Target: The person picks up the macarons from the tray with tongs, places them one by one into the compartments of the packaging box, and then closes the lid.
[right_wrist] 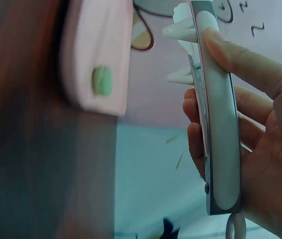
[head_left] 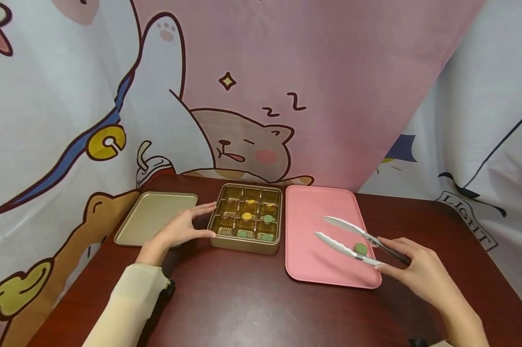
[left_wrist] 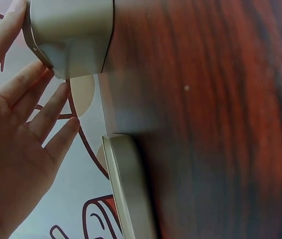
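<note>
A gold square box with a clear divided insert stands mid-table, with small yellow and green round pieces in several compartments. My left hand lies along its left side, fingers nearly straight, thumb at the front corner; the left wrist view shows fingertips at the rim of the box. My right hand grips metal tongs, their arms spread above the pink tray. On that tray sits one green round piece, also a green piece in the right wrist view, apart from the tongs.
Left of the box lies a shallow gold lid or tray, partly behind my left hand. The dark wooden table runs back to a printed cartoon curtain that hangs behind it and on both sides.
</note>
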### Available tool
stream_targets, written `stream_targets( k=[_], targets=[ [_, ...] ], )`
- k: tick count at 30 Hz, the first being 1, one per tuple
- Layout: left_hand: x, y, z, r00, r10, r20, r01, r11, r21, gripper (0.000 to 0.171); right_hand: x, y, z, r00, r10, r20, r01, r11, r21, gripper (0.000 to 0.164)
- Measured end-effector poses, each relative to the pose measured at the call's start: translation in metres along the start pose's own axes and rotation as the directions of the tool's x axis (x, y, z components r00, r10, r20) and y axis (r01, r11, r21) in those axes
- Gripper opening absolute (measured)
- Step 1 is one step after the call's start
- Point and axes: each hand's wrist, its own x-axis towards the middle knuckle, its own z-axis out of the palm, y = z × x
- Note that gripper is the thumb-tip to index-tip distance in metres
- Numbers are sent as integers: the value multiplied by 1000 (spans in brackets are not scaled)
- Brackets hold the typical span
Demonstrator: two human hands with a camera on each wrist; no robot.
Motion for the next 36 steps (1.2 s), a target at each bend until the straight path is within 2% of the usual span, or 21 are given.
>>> stream_targets(
  k=[6,15,22,30,36],
  targets=[
    [-1,-1,1,1000,7,1,-7,1000,-10,82,-24,26,-6,998,70,5,-70,997,-43,60],
    [-2,0,0,1000,8,-4,-8,1000,-17,82,-47,49,-11,989,146,8,-143,982,-121,62],
    [-2,-1,1,1000,-4,10,4,1000,-15,82,-55,58,-11,986,163,28,-156,975,-159,63],
    [-1,0,0,1000,-8,11,8,1000,-8,82,-57,58,-11,983,173,61,-160,972,-172,63],
    [0,-1,0,1000,-10,15,10,1000,0,82,-58,60,-9,986,156,51,-144,972,-183,63]
  ],
)
